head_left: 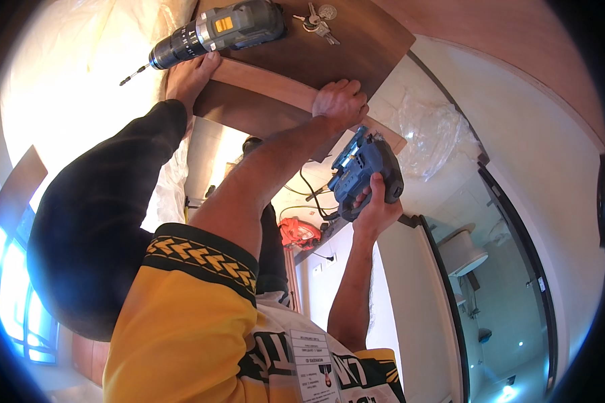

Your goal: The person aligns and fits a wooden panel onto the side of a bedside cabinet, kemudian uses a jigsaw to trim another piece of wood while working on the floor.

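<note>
A blue and black jigsaw (366, 171) is in my right hand (378, 205), its fingers wrapped round the handle. My left hand (341, 104) is closed over a narrow strip of wood (265, 82), pressing it on a brown board (242, 111). The strip's far right end (391, 138) sticks out past the board, and the jigsaw's front is close beside it; the blade cannot be made out. My bare foot (191, 77) rests at the strip's left end. A cordless drill (225, 30) with a long bit lies on the board.
A bunch of keys (317, 24) lies on the board. Crumpled clear plastic (433, 131) is on the floor to the right. Below the board are a dark cable (309, 178) and an orange-red bundle (299, 232). A doorway frame (517, 221) stands at the right.
</note>
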Demonstrator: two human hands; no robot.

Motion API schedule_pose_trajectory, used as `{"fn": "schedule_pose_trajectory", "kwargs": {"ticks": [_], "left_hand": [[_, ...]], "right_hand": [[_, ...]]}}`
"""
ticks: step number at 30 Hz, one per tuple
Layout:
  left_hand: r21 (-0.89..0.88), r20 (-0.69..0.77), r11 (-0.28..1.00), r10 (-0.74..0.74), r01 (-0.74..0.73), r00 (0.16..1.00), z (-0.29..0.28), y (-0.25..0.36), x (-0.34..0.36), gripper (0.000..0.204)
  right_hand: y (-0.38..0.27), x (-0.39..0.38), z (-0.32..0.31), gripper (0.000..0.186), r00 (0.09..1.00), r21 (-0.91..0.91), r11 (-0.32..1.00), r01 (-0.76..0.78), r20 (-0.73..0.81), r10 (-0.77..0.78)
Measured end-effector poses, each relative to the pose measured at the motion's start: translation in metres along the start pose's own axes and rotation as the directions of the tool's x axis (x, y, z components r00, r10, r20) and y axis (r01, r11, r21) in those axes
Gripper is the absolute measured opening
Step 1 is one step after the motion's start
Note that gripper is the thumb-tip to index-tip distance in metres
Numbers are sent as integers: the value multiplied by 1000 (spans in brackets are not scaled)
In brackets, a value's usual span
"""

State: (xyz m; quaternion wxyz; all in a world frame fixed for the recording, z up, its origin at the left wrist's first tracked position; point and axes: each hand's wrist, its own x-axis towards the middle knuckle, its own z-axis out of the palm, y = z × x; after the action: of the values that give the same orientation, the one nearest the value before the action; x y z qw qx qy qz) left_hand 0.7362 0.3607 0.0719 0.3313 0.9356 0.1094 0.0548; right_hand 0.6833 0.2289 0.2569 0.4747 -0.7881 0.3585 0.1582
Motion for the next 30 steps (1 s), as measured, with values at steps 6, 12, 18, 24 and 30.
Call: {"fn": "schedule_pose_trajectory", "kwargs": {"ticks": [6,12,18,24,30], "left_hand": [[-19,-58,1000,4,-5,998,4,-1,1,13],[-21,-70,1000,11,-12,997,2,0,2,15],[-25,-72,999,18,-19,997,0,-1,2,16],[-29,-75,999,16,-19,997,-1,-1,2,16],[-30,-73,999,23,-26,997,-1,-1,2,15]], "right_hand": [[1,2,0,31,1000,-2,1000,-2,-1,2],[0,2,-1,31,1000,0,1000,-10,0,10],[-1,2,0,32,1000,9,1000,-13,10,13],[-3,2,1,32,1000,10,1000,-15,8,15],[0,3,0,32,1000,4,1000,-26,-1,26]]}}
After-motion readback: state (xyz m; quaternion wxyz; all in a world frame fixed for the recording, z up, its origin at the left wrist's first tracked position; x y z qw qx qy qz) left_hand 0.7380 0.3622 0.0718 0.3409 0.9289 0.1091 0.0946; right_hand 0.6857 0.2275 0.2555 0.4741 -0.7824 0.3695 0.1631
